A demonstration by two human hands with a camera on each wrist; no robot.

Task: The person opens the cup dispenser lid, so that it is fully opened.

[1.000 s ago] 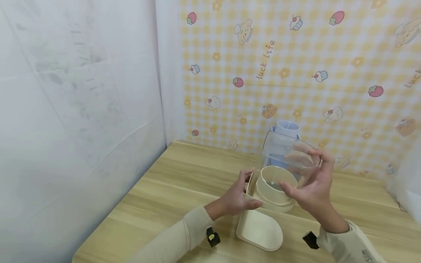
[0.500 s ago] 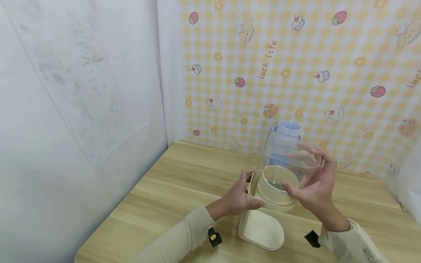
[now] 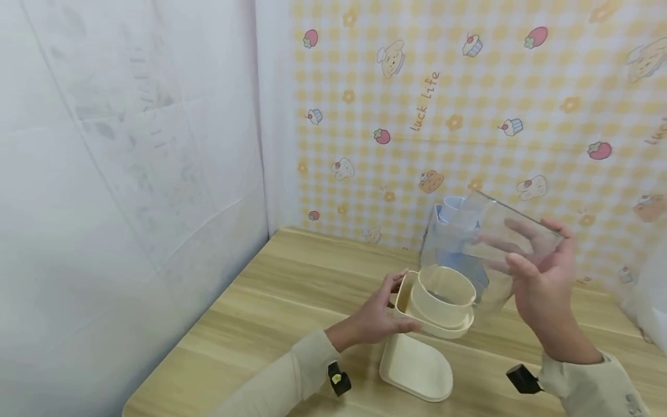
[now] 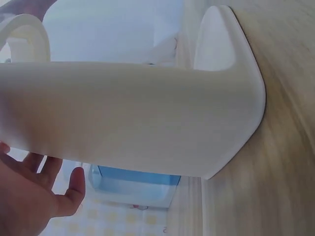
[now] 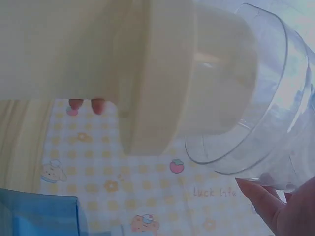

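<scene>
A cream plastic stand (image 3: 443, 315) with a round raised collar (image 3: 445, 289) on its top stands on its flat base (image 3: 417, 370). My left hand (image 3: 372, 315) grips the side of its top, thumb in front and fingers behind; in the left wrist view the stand's tall back (image 4: 113, 113) fills the middle. Tilted over the collar's right side is a clear plastic container (image 3: 500, 231). My right hand (image 3: 547, 289) holds it from the right. In the right wrist view the container (image 5: 280, 113) overlaps the collar; I cannot tell if they touch.
Behind the hands stands a blue stand (image 3: 443, 217), partly seen through clear plastic, near the patterned yellow cloth (image 3: 396, 162). The wooden table (image 3: 292, 278) meets a white sheet (image 3: 198, 174) on the left. Whitish plastic (image 3: 646, 307) lies at the far right.
The right hand and the clear container have moved right, and the container has tilted further over. My left hand keeps its grip on the cream stand, almost unmoved.
</scene>
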